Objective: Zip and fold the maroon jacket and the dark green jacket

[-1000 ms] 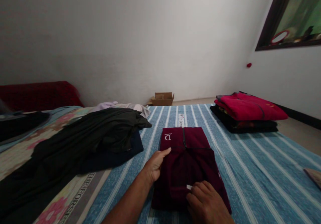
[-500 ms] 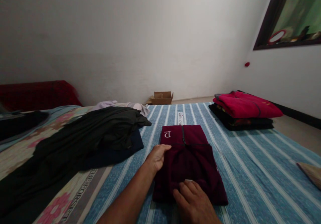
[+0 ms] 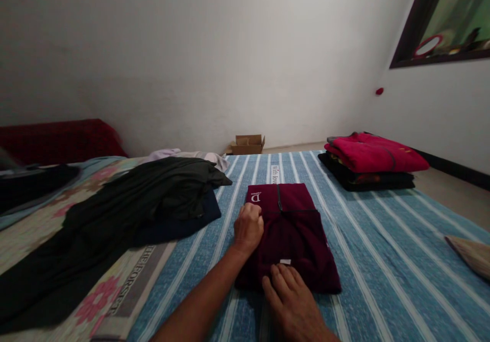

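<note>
1. The folded maroon garment (image 3: 283, 229) lies on the striped blue sheet (image 3: 367, 265), between the dark clothes (image 3: 153, 194) and the pink-topped pile (image 3: 377, 153).
2. The left hand (image 3: 248, 224) is at its left edge. 1 second ago the thumb was stretched out; now the fingers are bent, and I cannot tell whether they grip the cloth.
3. The right hand (image 3: 291, 301) was bunched before; now it rests flatter on the near edge, fingers extended, and the white label (image 3: 285, 262) shows more fully.
</note>
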`<state>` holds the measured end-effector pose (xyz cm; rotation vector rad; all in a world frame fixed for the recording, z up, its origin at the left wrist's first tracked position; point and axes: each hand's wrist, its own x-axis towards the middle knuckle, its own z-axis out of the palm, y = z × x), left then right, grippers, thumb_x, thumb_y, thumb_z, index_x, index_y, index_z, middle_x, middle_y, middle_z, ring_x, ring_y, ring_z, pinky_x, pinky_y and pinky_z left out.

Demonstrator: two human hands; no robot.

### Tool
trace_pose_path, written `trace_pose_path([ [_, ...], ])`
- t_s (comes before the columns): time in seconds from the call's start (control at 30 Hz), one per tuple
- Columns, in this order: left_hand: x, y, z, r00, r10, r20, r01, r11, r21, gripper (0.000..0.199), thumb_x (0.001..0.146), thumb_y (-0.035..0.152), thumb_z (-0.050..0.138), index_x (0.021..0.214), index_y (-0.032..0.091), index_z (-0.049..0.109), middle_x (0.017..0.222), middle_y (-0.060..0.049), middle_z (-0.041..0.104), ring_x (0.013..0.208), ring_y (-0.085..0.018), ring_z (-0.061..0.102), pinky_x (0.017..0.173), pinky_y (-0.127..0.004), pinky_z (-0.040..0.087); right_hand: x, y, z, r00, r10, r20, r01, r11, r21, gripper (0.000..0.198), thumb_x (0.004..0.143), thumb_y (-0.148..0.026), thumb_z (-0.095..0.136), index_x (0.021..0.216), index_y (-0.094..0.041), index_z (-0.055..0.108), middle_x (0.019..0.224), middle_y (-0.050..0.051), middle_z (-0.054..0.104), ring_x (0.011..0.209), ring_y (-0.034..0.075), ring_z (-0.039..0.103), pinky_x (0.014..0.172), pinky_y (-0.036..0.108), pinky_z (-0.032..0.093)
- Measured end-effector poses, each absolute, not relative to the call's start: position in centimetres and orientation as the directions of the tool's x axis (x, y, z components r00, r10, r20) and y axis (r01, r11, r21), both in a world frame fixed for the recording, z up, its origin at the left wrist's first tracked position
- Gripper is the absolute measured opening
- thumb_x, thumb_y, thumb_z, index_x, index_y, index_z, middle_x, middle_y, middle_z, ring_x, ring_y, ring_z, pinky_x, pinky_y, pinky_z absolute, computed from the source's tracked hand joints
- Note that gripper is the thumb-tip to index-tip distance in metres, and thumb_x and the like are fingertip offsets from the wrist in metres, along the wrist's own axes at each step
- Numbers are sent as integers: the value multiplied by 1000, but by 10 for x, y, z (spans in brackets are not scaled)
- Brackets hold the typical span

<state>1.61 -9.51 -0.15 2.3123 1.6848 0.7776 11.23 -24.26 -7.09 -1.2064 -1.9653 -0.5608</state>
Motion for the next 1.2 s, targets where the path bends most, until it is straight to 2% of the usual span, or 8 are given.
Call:
trace_pose_path([
  [0.07,16,-97,0,365,902,233,872,-418,255,19,77,8,44,81,17,60,91,-7,60,94,-20,55,84,-30,39,109,-244,-75,-282,570,772,898,440,3,32,90,-21,32,105,-14,59,105,14,62,103,28,52,88,44,40],
  [0.13,15,-97,2,406,901,154,873,-432,225,20,78,9,43,81,17,62,88,-7,62,87,-19,58,80,-29,41,108,-246,-78,-293,585,756,903,430,17,31,89,-21,35,107,-13,59,108,16,62,106,29,51,89,45,39],
  [0.27,17,-104,14,379,913,150,881,-405,243,23,84,17,40,86,16,63,92,-10,63,88,-20,59,81,-30,42,111,-249,-76,-287,613,737,904,428,-4,32,89,-23,36,112,-13,57,112,15,60,109,28,50,92,43,40],
  [0.43,26,-129,18,356,901,249,871,-416,262,33,87,27,39,110,13,56,115,-13,58,110,-25,51,96,-35,35,113,-250,-74,-257,619,742,901,432,-48,31,88,-20,40,115,-14,55,117,14,58,114,26,48,95,43,41],
  [0.57,26,-137,-5,408,905,122,848,-425,316,55,83,26,43,133,4,35,138,-19,39,129,-25,35,105,-35,27,112,-251,-74,-253,602,757,888,456,-66,31,87,-17,40,114,-14,56,117,13,59,116,26,47,94,42,43],
  [0.77,21,-133,-23,444,893,73,840,-444,312,53,85,16,32,137,6,29,142,-18,34,132,-21,29,107,-37,26,136,-255,-50,-265,491,830,852,522,-36,28,86,-11,38,104,-15,59,109,11,63,113,23,50,93,42,45],
  [0.93,22,-137,-20,456,884,103,831,-464,305,54,85,17,31,138,8,28,143,-17,33,134,-21,26,106,-39,25,165,-251,-43,-29,605,796,950,265,-167,28,83,-17,46,109,-12,57,113,17,60,115,29,49,91,49,45],
  [1.2,21,-141,-20,446,892,74,841,-446,307,55,86,20,30,139,6,23,145,-16,29,135,-20,24,107,-38,24,169,-262,-92,-208,676,707,961,275,20,39,83,-13,42,121,-7,50,124,18,53,128,30,34,94,45,43],
])
